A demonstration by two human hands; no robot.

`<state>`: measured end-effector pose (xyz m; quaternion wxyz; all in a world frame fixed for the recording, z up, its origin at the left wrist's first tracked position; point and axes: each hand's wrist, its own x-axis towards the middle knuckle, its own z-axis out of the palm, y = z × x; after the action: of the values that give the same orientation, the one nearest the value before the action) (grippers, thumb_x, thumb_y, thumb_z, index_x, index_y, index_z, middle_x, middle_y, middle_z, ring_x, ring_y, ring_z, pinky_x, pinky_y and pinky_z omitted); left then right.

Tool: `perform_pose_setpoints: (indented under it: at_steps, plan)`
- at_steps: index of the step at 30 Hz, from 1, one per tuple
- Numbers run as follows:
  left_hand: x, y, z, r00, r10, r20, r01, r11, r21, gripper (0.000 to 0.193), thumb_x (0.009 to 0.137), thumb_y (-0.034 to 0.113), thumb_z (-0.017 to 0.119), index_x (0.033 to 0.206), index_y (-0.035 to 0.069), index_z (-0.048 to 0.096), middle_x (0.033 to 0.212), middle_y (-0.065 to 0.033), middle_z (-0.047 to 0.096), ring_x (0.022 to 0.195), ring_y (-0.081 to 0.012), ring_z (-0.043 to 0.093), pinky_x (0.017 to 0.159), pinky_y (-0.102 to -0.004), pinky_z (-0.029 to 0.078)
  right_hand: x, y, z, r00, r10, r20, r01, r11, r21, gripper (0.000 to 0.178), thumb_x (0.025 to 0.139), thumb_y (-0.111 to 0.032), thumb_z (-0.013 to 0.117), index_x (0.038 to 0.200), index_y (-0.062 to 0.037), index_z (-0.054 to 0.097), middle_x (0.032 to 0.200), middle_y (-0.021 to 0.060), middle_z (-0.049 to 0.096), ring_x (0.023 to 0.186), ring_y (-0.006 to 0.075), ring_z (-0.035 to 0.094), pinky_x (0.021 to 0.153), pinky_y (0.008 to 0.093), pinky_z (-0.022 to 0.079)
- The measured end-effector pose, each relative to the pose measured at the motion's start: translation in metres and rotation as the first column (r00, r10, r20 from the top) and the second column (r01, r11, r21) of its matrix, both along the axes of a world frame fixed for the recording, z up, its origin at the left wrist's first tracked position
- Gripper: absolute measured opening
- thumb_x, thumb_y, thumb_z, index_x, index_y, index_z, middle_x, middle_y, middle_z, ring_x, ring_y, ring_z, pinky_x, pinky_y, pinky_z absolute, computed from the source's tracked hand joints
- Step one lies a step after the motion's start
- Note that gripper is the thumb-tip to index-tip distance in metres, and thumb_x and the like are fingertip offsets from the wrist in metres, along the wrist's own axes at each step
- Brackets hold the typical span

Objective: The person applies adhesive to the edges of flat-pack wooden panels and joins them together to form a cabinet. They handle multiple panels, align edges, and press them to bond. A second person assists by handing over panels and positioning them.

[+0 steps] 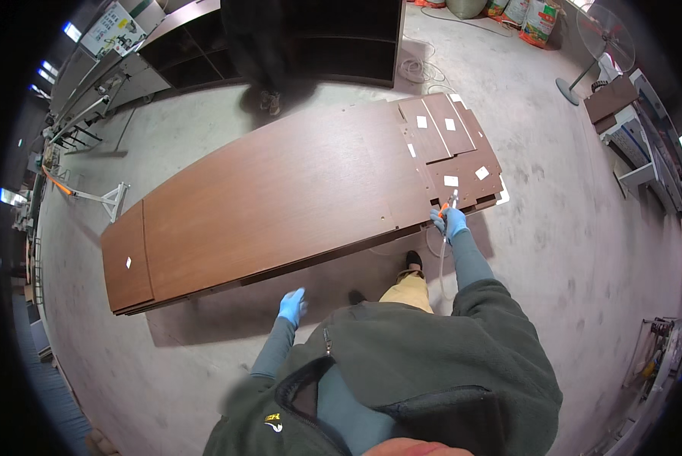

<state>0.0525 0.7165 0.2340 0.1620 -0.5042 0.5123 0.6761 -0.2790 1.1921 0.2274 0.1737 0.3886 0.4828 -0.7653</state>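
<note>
My right hand (450, 221), in a blue glove, is closed round an air blow gun (454, 199) with an orange part and a metallic nozzle. A pale hose (442, 262) hangs from it. The gun is over the near right edge of a stack of brown wood panels (280, 201). Smaller brown panels (438, 129) with white labels lie at the stack's right end. My left hand (292, 306), also gloved in blue, hangs in front of the stack's near edge, touching nothing. Its fingers look loosely apart, though slightly blurred.
A dark shelf unit (341, 45) stands beyond the stack, with a person's dark-clothed legs (257, 53) before it. A coiled hose (419, 70) lies on the floor. At the far right stands a fan (605, 38); a metal frame (113, 199) is beside the stack's left end.
</note>
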Motion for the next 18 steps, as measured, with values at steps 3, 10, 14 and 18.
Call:
perform_pose_setpoints:
  at_steps: [3, 10, 14, 18]
  plan:
    - [0.071, -0.043, -0.018, 0.954, 0.081, 0.29, -0.059, 0.995, -0.084, 0.038, 0.092, 0.039, 0.074, 0.108, 0.005, 0.065, 0.076, -0.0075, 0.057, 0.056, -0.0193, 0.052, 0.046, -0.0386, 0.041, 0.039, 0.01, -0.007, 0.988, 0.157, 0.0, -0.157, 0.987, 0.043, 0.027, 0.093, 0.003, 0.052, 0.119, 0.0069, 0.056, 0.099, 0.0221, 0.07, 0.08, 0.0342, 0.075, 0.058, 0.04, 0.064]
    - [0.166, -0.034, -0.054, 0.954, 0.149, 0.261, -0.088, 0.969, -0.232, 0.043, 0.092, 0.04, 0.072, 0.114, 0.004, 0.066, 0.083, -0.0104, 0.057, 0.07, -0.0301, 0.06, 0.061, -0.0466, 0.051, 0.172, -0.025, -0.005, 0.069, 0.805, 0.589, -0.835, -0.277, 0.476, 0.042, 0.09, -0.041, 0.069, 0.118, -0.0089, 0.075, 0.108, 0.0198, 0.075, 0.101, 0.0357, 0.073, 0.088, 0.0456, 0.054]
    - [0.148, -0.014, -0.074, 0.979, -0.083, 0.184, 0.129, 0.959, -0.251, 0.049, 0.091, 0.038, 0.074, 0.124, 0.002, 0.066, 0.089, -0.0123, 0.065, 0.078, -0.0289, 0.063, 0.071, -0.0467, 0.054, 0.192, -0.05, 0.041, -0.033, 0.765, 0.643, -0.864, -0.345, 0.367, 0.049, 0.09, -0.046, 0.07, 0.125, -0.0118, 0.073, 0.124, 0.0183, 0.072, 0.119, 0.0369, 0.068, 0.096, 0.0477, 0.051]
    - [0.107, 0.001, -0.05, 0.995, 0.012, 0.094, 0.001, 0.991, -0.135, 0.044, 0.093, 0.037, 0.074, 0.12, 0.004, 0.066, 0.084, -0.0103, 0.065, 0.075, -0.0258, 0.063, 0.067, -0.0443, 0.054, 0.17, -0.062, 0.061, -0.104, 0.757, 0.645, -0.813, -0.438, 0.383, 0.048, 0.09, -0.035, 0.072, 0.121, 0.0017, 0.071, 0.118, 0.0208, 0.073, 0.108, 0.0335, 0.072, 0.092, 0.0414, 0.056]
